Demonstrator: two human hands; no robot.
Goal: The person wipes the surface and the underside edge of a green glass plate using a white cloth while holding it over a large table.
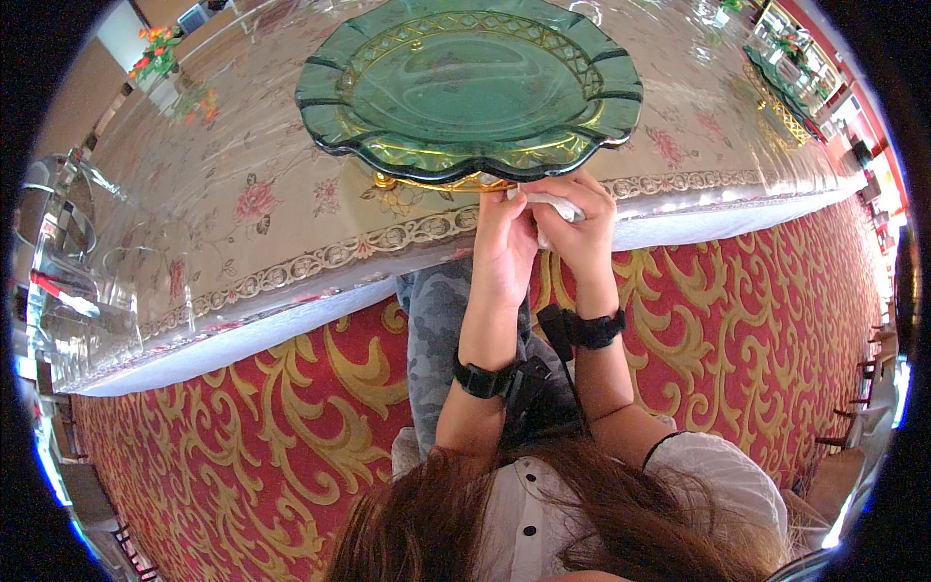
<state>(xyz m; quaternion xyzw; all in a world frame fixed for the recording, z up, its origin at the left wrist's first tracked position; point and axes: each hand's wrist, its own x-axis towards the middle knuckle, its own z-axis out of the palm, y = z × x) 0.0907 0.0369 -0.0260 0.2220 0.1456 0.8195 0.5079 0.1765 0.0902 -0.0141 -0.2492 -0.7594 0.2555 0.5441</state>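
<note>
Broad beige floral-covered table (233, 179) carrying scalloped green translucent glass plate (469, 92). Directly beneath plate: gold-coloured openwork stand (465, 183). At plate's near rim: left hand (504, 244), fingers partly hidden, grip unclear; right hand (590, 231), fingers bunched around crumpled white cloth (559, 206). Possible trouble: cloth snagging stand, dragging it, tipping plate.
</note>
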